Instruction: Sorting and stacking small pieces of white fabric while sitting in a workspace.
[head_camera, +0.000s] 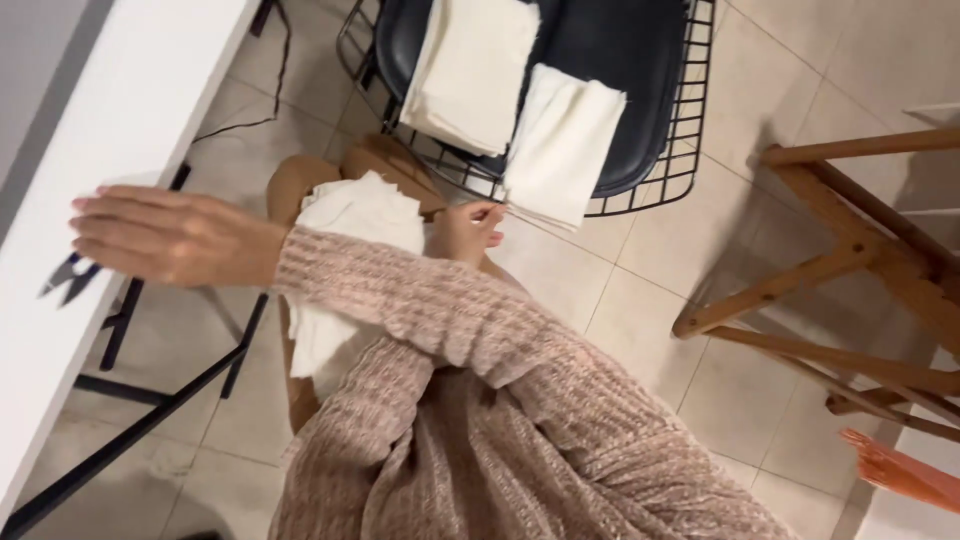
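My right hand (170, 238) reaches across my body to the left, flat with the fingers stretched out, over the edge of a white table (120, 120). Small dark thread snips (68, 277) lie on the table just below its fingertips; the hand is not gripping them. My left hand (470, 230) is curled shut over my lap at the edge of a crumpled white cloth (350, 215), which it seems to pinch. The cloth hangs over my knees, partly hidden by my knitted sleeve.
A black wire-frame chair (660, 150) in front carries two stacks of folded white fabric (470, 70) (565, 145). A wooden stool frame (860, 260) stands at the right, with an orange object (895, 470) at the lower right. The floor is tiled.
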